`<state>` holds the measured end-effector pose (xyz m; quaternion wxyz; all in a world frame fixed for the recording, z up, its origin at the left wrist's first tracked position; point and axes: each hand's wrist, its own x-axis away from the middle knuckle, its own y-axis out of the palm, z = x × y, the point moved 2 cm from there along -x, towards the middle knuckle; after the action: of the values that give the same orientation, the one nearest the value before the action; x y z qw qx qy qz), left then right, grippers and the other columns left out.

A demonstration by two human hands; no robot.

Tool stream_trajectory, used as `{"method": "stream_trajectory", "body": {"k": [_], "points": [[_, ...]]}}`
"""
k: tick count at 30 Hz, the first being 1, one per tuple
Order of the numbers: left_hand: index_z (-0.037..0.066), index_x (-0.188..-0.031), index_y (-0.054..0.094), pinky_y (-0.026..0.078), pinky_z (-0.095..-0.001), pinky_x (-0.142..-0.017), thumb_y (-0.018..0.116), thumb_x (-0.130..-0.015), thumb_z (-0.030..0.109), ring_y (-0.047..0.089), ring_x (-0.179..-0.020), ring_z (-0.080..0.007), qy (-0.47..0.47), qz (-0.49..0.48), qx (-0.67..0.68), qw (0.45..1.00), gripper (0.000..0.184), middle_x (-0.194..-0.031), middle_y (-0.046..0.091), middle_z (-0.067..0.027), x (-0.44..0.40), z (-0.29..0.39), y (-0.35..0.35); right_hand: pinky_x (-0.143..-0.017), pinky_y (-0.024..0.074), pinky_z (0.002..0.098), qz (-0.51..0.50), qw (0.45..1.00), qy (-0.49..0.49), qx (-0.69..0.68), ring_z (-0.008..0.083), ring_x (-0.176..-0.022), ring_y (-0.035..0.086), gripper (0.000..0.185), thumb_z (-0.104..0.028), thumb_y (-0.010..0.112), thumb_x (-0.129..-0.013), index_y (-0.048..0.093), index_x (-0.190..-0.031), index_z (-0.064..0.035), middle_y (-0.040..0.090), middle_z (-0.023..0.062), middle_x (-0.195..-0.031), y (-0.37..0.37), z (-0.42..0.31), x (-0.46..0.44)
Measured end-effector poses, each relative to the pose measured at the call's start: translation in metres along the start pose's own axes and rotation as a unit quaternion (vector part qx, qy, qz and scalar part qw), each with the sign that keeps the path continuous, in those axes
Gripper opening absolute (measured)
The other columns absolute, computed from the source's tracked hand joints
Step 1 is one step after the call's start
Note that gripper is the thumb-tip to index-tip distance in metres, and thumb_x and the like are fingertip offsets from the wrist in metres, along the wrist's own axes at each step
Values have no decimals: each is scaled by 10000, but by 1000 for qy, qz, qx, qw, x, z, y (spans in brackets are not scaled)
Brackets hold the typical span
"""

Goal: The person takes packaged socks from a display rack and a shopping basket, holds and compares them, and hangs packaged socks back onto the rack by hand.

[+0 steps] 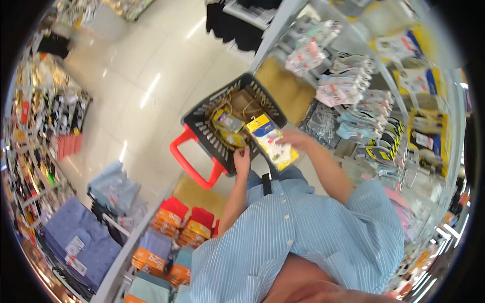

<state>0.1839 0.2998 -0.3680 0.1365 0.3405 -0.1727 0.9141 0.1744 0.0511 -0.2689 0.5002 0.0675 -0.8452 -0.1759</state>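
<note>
A yellow, white and blue package [272, 142] is held over the near right edge of a black basket [200, 132]. My right hand [296, 140] grips its right side, fingers closed on it. My left hand [242, 157] is at the basket's near rim, just left of the package, its fingers bent together; what they hold, if anything, is too small to make out. Inside the basket lie yellow and grey packages [229, 121] and a brown paper bag [246, 104] with string handles. The basket's red handle [175, 151] hangs out to the left.
Racks of hanging socks [343, 90] stand on the right. At the lower left are a shelf with orange-banded folded packs [150, 259] and blue folded cloth [83, 237]. More goods [63, 113] line the far left, across a shiny tiled floor [151, 65].
</note>
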Motion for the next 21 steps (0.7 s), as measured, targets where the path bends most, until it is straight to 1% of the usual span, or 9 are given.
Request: {"method": "stream_trajectory", "body": {"k": [1,3,6,7,10,12,15,19,21], "points": [[-32,-1096,534,420,-428,-908,550,-872,460,533,-1046,-311,-36,-81,142,986,541,-1177,544,-180,-2,21,5,-819,538,339,-1,998,-46,-43,206,-947,650,444,-56,633,-821,510,-1244,-5,638,118,-1099,14,-8,24],[-30,-1206,480,406,-445,-953,479,-883,589,521,-1105,-309,-131,-240,394,878,698,-1238,531,-172,27,71,2,-849,527,345,-3,983,-125,-135,208,-978,640,453,-70,636,-830,497,-1256,-3,629,112,-1118,49,-2,71],[-19,-1323,373,371,-470,-1014,394,-859,674,485,-1181,-334,-37,-430,487,759,834,-1307,494,-171,71,147,7,-883,510,361,-17,958,-176,-227,216,-1020,623,458,-92,631,-847,478,-1270,-3,609,115,-1159,77,20,99],[-12,-1357,342,347,-471,-1044,383,-843,693,464,-1217,-341,-43,-417,468,778,874,-1334,471,-181,75,141,13,-896,503,367,-20,953,-179,-242,220,-1035,616,456,-99,622,-854,470,-1274,-3,598,119,-1178,87,31,106],[-5,-1357,358,368,-472,-1029,413,-930,453,488,-1188,-363,-66,-465,455,756,628,-1332,473,-187,98,160,16,-904,498,372,-3,930,-240,-279,222,-1050,610,462,-123,631,-859,465,-1271,3,592,123,-1191,99,45,129],[-6,-1357,362,368,-468,-1030,412,-917,336,484,-1192,-369,-43,-464,453,760,559,-1332,474,-187,124,185,19,-897,502,361,11,927,-250,-281,223,-1048,611,486,-107,653,-842,463,-1272,12,590,130,-1196,95,52,138],[3,-1356,370,369,-466,-1027,379,-939,327,488,-1190,-349,-22,-418,422,804,528,-1333,474,-177,130,192,32,-881,502,341,19,912,-294,-285,211,-1027,611,472,-96,670,-829,467,-1237,28,602,134,-1157,87,50,158],[8,-1359,370,351,-475,-1040,404,-939,302,466,-1214,-341,-3,-436,424,794,514,-1346,461,-168,156,217,52,-813,494,300,260,881,-386,-81,161,-977,589,404,-113,690,-822,465,-1124,33,615,113,-1055,71,59,185],[5,-1347,381,359,-476,-1034,437,-929,270,463,-1219,-337,-11,-460,423,781,498,-1341,466,-164,167,224,70,-801,493,298,260,850,-444,-114,158,-969,590,396,-107,693,-818,470,-1116,28,618,117,-1044,55,68,210]]}}
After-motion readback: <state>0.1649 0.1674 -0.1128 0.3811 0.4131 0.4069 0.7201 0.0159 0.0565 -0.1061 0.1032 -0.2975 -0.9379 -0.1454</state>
